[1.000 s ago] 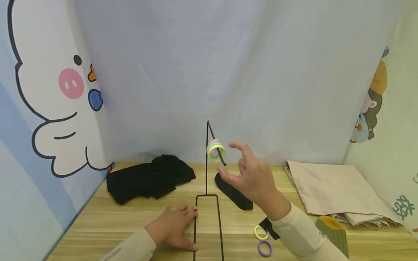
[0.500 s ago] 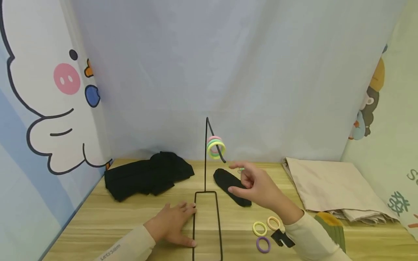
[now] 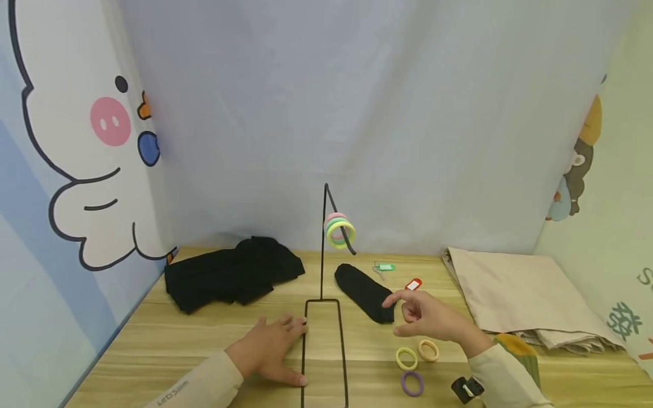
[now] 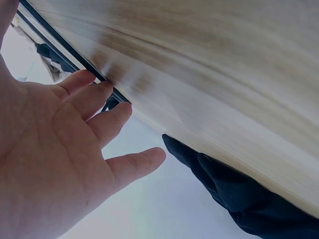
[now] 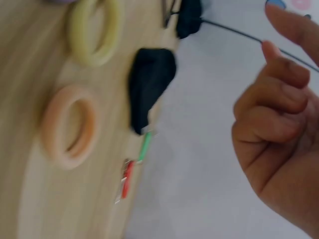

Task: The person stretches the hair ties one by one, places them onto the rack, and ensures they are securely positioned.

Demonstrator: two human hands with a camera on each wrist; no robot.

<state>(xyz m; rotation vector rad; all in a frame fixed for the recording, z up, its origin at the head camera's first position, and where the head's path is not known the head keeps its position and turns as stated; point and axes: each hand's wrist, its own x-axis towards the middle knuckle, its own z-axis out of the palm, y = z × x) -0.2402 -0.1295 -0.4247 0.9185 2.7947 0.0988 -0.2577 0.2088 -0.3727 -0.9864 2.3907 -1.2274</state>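
Note:
A black wire stand [image 3: 323, 272] rises from a rectangular base on the table, with a sloping arm on top. On that arm hang thick ring-shaped hair ties: a pink one [image 3: 335, 215], a green one and, in front, a yellow one [image 3: 353, 235]. My left hand [image 3: 270, 351] lies spread on the table, fingertips and thumb touching the base's left bar. Thumb and index finger of my right hand [image 3: 431, 317] stand apart with nothing between them; its other fingers are curled. Below it lie loose hair ties: yellow [image 3: 398, 359], peach [image 5: 52, 127] and purple [image 3: 404, 385].
A black sock-like cloth [image 3: 362, 292] lies right of the stand. Behind my right hand are a green key tag [image 3: 386, 267] and a red key tag [image 3: 414, 284]. Black folded cloth [image 3: 229, 277] lies back left, beige cloth [image 3: 520, 289] at right, a green-and-yellow item [image 3: 517, 345] by my right sleeve.
My right hand has moved down and right, away from the stand's arm toward the loose hair ties, uncovering the key tags and the peach hair tie. My left hand has stayed put.

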